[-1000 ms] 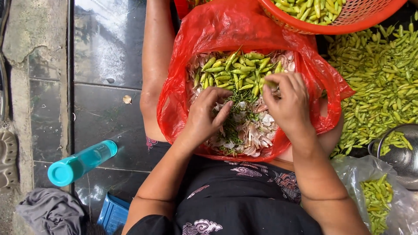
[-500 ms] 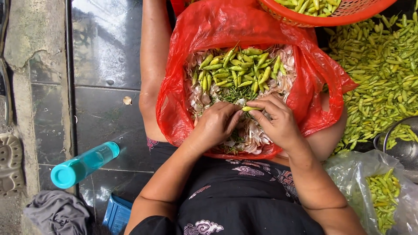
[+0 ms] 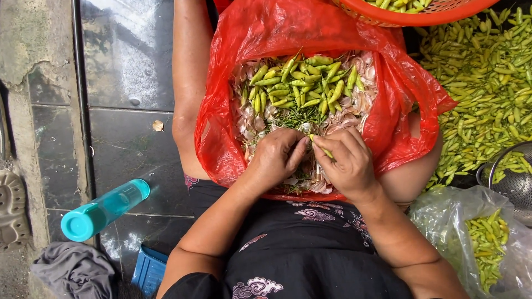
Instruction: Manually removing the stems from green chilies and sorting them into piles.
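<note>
Both hands [image 3: 313, 160] pinching green chili [image 3: 322, 148], red bag [image 3: 221, 133]

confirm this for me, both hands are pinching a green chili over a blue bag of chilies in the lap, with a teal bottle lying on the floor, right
Not quite: the bag is red, not blue, as the head view shows. The rest holds: the left hand and right hand pinch one green chili over it, and the teal bottle lies on the floor.
</note>
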